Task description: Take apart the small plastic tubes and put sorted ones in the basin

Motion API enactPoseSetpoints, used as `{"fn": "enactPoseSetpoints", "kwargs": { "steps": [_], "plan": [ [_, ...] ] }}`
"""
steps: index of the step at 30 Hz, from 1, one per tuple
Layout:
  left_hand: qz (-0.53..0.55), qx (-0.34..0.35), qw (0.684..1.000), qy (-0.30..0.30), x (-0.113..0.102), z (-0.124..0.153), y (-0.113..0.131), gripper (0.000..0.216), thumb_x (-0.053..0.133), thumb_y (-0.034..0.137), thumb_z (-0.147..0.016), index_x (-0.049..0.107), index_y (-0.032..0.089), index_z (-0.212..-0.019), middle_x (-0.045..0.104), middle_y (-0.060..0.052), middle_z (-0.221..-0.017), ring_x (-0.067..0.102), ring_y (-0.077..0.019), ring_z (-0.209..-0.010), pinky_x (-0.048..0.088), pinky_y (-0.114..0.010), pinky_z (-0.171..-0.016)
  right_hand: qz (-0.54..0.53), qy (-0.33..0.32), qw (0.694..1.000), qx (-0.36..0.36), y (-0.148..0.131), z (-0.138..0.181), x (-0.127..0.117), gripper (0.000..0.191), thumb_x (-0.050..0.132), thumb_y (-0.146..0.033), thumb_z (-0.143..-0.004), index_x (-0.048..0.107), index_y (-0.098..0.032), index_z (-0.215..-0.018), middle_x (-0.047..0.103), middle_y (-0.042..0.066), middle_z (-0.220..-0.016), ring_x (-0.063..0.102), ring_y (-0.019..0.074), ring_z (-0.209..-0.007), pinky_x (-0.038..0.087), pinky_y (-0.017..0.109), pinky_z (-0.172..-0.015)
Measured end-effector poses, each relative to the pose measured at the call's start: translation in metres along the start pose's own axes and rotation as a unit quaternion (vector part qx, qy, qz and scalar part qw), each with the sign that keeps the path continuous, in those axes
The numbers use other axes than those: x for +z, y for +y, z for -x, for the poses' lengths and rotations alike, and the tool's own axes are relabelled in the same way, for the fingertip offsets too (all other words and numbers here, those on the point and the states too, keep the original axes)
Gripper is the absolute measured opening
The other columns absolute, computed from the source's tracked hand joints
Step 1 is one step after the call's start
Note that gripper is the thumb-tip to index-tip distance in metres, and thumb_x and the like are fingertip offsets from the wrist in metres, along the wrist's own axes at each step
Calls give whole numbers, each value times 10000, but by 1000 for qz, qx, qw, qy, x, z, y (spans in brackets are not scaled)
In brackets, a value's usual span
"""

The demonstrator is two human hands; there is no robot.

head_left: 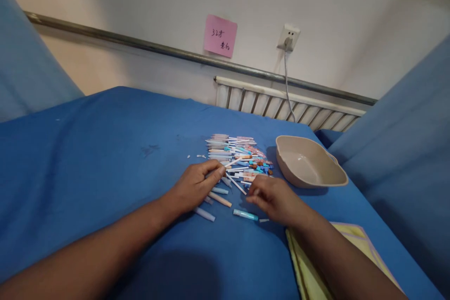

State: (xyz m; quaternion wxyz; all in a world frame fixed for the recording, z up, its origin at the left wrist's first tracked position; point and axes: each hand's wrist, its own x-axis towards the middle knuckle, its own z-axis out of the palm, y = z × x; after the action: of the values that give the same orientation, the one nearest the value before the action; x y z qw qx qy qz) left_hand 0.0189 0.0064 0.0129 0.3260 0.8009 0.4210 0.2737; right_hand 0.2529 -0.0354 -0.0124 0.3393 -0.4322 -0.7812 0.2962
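From my remote seat, I see the heap of small pastel plastic pen tubes and caps [239, 157] on the blue cloth-covered table [105, 159]. It lies a little right of the table's middle.

The left hand [195, 186] lies palm down at the heap's near-left edge. Its fingers are stretched out and close together. Their tips press on a few tubes and touch a thin white stick [236, 183] that slants out of the heap. Beside that hand lie loose pieces: an orange-tan tube [220, 199] and, nearer the wrist, a pale lilac tube [205, 214].

The right hand [276, 200] sits at the heap's near-right edge with its fingers curled. The thumb and forefinger tips are drawn together on something small and pale. I cannot tell what it is, or whether it is truly pinched. A teal plastic tube [245, 215] lies just beside this hand, apart from the fingers.

To the right of the heap stands a shallow beige plastic bowl [309, 168], near it. A folded yellow cloth [312, 262] lies under the right forearm at the table's near-right edge.

On the white wall behind, I see a metal rail [140, 46], a pink sticky note [220, 36] with handwriting, and a white wall socket [288, 37]. A grey cable [286, 79] hangs from the socket over a white ribbed radiator [274, 103].
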Motion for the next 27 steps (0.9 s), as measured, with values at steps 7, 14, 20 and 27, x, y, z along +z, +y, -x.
{"fn": "enactPoseSetpoints", "kwargs": {
  "steps": [7, 14, 20, 27],
  "plan": [
    [8, 1, 1000, -14, 2, 1, 0, 329, 409, 409, -908, 608, 168, -805, 541, 21, -689, 510, -143, -678, 432, -238, -612, 58, -7, 997, -43, -3, 2, 2, 170, 496, -231, -916, 537, -197, -754, 624, 31, -770, 563, 138, -707, 427, 266, -678],
    [22, -3, 999, -40, 4, 1, -2, 321, 406, 401, -907, 602, 173, -791, 551, 12, -677, 521, -152, -681, 435, -233, -590, 37, -5, 999, -35, 6, -2, 1, 173, 508, -222, -905, 513, -203, -733, 641, 37, -798, 592, 144, -734, 452, 279, -698],
    [3, 12, 998, -62, 4, 1, -1, 344, 386, 404, -919, 581, 169, -760, 561, -3, -727, 524, -153, -707, 423, -242, -620, -61, 84, 994, -25, 13, -4, 0, 138, 558, -252, -886, 552, -204, -756, 670, 54, -889, 620, 171, -864, 475, 319, -770],
    [1, 25, 997, -79, 7, 2, -2, 345, 375, 398, -923, 567, 170, -748, 552, 3, -719, 506, -145, -689, 409, -240, -626, -173, 119, 977, 31, 16, -6, 10, 175, 607, -374, -849, 610, -209, -792, 674, 52, -929, 602, 146, -715, 488, 287, -622]
  ]
}}
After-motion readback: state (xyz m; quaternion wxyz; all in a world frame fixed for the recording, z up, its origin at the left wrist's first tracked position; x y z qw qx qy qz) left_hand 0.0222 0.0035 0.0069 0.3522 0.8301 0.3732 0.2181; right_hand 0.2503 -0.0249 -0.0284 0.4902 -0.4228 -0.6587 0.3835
